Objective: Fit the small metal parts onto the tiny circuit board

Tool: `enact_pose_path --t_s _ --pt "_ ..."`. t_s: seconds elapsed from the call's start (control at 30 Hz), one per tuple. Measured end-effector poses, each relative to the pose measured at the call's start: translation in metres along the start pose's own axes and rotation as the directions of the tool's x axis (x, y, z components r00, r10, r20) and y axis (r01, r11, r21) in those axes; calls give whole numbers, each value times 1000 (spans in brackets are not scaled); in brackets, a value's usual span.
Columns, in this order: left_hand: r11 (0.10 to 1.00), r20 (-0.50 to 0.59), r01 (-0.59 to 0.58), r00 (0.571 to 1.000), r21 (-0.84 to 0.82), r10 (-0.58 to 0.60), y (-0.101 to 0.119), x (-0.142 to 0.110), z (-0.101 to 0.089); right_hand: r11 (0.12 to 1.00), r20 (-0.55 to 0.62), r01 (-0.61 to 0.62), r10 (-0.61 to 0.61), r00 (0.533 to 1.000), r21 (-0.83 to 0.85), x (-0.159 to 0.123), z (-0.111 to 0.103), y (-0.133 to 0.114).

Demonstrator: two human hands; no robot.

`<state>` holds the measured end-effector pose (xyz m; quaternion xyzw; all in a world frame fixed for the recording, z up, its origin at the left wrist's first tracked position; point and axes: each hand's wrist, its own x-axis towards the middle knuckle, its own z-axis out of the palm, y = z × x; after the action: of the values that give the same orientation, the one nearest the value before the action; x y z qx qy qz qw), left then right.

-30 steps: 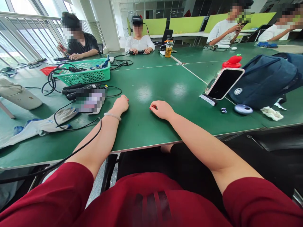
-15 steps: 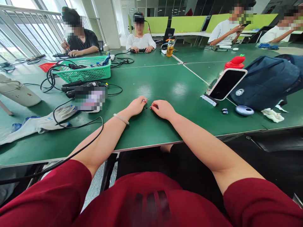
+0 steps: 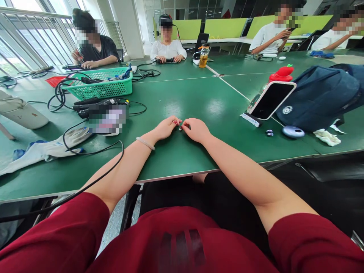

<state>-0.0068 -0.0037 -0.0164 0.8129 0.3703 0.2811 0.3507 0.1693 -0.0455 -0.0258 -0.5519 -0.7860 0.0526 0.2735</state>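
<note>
Close together over the green table (image 3: 159, 163), my two hands meet near its front edge. My left hand (image 3: 167, 128) is closed, thumb and fingers drawn together, with its fingertips reaching toward the right hand. What it holds, if anything, is too small to name. My right hand (image 3: 196, 129) has its fingers curled into a pinch. A tiny dark and shiny piece (image 3: 180, 129) shows at the right fingertips, just below the left ones. Whether it is gripped or lies on the table I cannot tell.
At left are a green basket (image 3: 99, 89), black cables, a white glove (image 3: 61, 146) and a pale bottle (image 3: 24, 112). At right stand a leaning phone (image 3: 271, 100), a blue backpack (image 3: 318, 98), a round blue case (image 3: 293, 131) and a small dark piece (image 3: 269, 132). Several people sit across.
My left fingertips have stretched right, closer to the right hand. The tiny piece now shows more clearly at the right fingertips. The right hand has barely shifted.
</note>
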Motion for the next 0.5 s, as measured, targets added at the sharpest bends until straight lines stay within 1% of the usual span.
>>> enact_pose_path --t_s 0.1,0.17,0.27,0.37,0.5 --pt "999 -107 30 994 19 -28 -9 3 -5 1000 -33 21 -21 999 5 0 2 3" --pt "998 -156 48 987 51 -39 -14 4 -7 998 -1 55 -55 998 13 0 4 4" --pt "991 -192 79 980 104 -58 -14 5 -8 995 78 95 -96 992 17 0 7 3" --pt "983 -194 121 977 140 -93 -7 4 -8 992 115 122 -123 986 16 2 7 0" --pt "967 -110 145 986 209 -124 3 2 -7 994 114 103 -105 988 21 4 5 -1"
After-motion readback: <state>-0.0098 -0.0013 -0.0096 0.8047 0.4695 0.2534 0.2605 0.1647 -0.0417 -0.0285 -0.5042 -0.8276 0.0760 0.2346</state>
